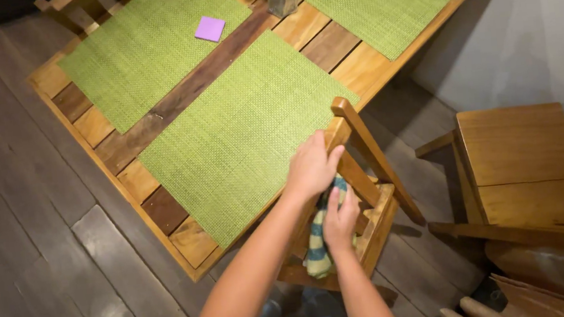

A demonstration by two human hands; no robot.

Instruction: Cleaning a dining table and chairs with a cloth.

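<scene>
We grip the wooden chair (366,171) at its top rail with our left hand (312,166), fingers clamped. Our right hand (340,220), fingers closed, presses a striped cloth (318,248) against the back slats beside the counter (122,143); seat apparently not yet wiped.

A single head-worn camera looks steeply down, close above the person's forearms, over a wooden chair (351,193) at the near edge of a slatted table (115,147).
</scene>
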